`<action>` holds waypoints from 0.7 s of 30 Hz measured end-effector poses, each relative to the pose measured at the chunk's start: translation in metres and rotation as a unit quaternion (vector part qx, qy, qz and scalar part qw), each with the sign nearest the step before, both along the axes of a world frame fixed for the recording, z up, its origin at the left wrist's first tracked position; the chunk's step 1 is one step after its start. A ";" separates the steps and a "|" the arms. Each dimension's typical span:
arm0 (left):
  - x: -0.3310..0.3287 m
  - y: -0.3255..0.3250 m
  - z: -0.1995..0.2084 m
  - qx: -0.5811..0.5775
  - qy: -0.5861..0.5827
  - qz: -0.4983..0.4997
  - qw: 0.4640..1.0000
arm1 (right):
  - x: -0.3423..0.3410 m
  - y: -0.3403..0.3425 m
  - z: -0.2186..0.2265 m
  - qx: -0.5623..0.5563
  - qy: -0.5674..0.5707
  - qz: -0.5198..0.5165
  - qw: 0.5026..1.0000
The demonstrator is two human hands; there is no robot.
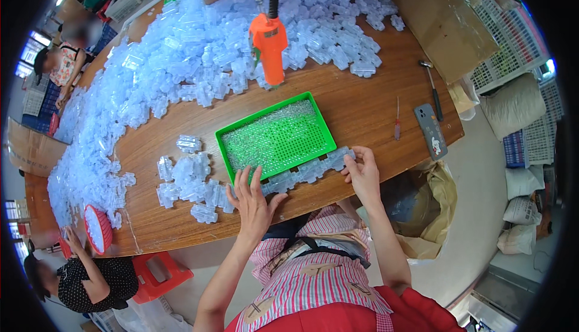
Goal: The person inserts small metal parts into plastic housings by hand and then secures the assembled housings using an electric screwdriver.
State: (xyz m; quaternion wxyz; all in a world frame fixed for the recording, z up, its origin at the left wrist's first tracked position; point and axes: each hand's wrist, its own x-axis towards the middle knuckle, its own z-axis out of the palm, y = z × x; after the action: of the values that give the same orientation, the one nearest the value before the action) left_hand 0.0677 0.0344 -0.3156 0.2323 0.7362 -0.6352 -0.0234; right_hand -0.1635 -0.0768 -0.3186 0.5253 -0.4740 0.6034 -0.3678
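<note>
A row of clear plastic pieces (pixel 300 175) lies end to end along the near side of a shallow green tray (pixel 277 171). Small clear, rod-like bits (pixel 250 139) cover much of the tray's perforated bottom, most thickly at the left. My left hand (pixel 253 206) has its fingers spread, the tips over the tray's near left corner and the thumb beside the row's left end. At the other end, my right hand (pixel 363 177) closes its thumb and fingers on the last plastic piece. Left of the tray sits a small heap of similar pieces (pixel 192 172).
A large pile of clear plastic pieces (pixel 199 42) spreads over the far and left table. An orange power screwdriver (pixel 268 48) hangs above. At right lie a thin screwdriver (pixel 397 128), hammer (pixel 435 99) and phone (pixel 430 131). Another person (pixel 96 280) works near a red basket (pixel 98 229).
</note>
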 end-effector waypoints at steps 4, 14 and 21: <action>-0.003 0.000 0.000 0.017 0.011 0.004 1.000 | -0.004 0.002 -0.006 -0.087 0.107 -0.002 0.990; 0.044 0.011 0.044 -0.099 0.441 0.160 0.878 | 0.096 -0.004 0.063 -0.336 0.151 0.292 0.883; 0.073 0.031 0.049 -0.124 0.593 0.220 0.765 | 0.178 -0.022 0.030 -0.317 0.259 0.453 0.792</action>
State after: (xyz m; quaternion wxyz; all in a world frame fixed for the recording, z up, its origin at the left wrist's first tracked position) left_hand 0.1410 0.0650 -0.2667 0.6507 0.6597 -0.1890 -0.3251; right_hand 0.0143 -0.0987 -0.2886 0.2762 -0.9105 0.2827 -0.1213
